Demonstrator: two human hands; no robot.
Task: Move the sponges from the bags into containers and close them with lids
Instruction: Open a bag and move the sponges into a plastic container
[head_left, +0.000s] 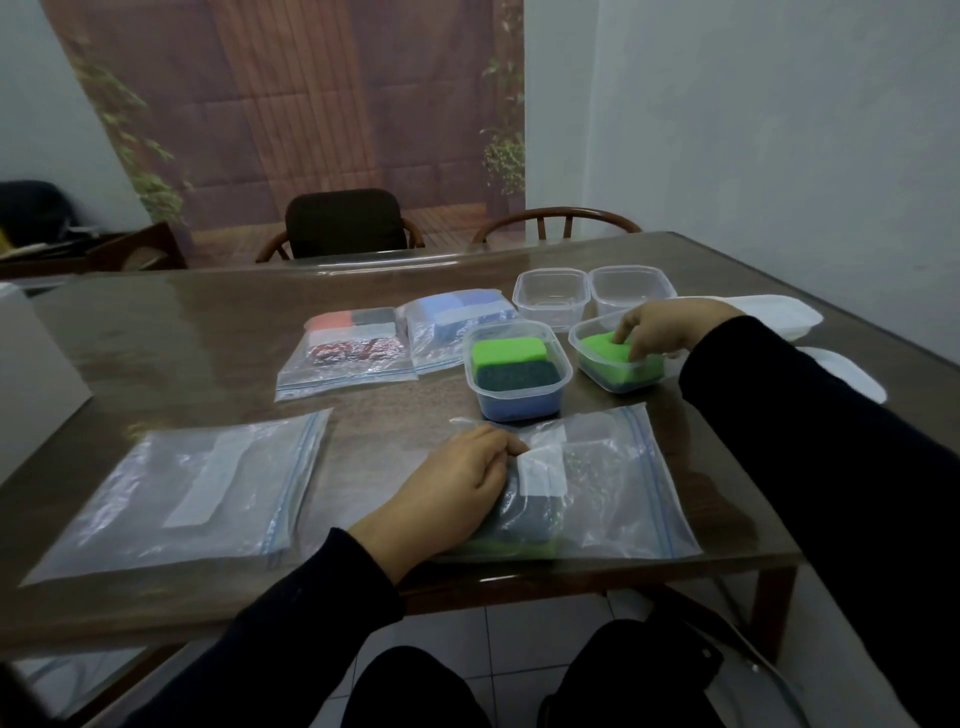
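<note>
green sponge (615, 356): right of centre frame, inside a clear container (587, 358); bright green face up; fills most of the tub
right hand (662, 327): reaches in from the right edge, dark sleeve; fingertips curled down onto the sponge's top, thumb at its near side; grasping it inside the container
filled container (517, 402): just left of that one, centre frame; holds a light green sponge (509, 351) at the back, a dark green one (517, 376) in front, blue showing through the wall below; no lid on
near bag (613, 493): lower centre, clear zip bag flat on the table (208, 338); white label patch; a dark sponge with a green edge (524, 525) visible inside under the plastic
left hand (457, 488): lies on the near bag's left part, over that sponge; fingers loosely bent, tips at the white patch; pinching or just pressing: cannot tell
flat bag (182, 493): lower left, clear, looks empty, white strip on it
far bags: upper centre; one with red, grey and dark pieces (348, 348); one with blue sponges (457, 317); touching side by side
empty containers (553, 296): two clear tubs, upper right of centre, side by side behind the green ones
lids (769, 312): white, at right edge beyond the right arm, partly hidden
chairs (345, 223): two at the table's far side
</note>
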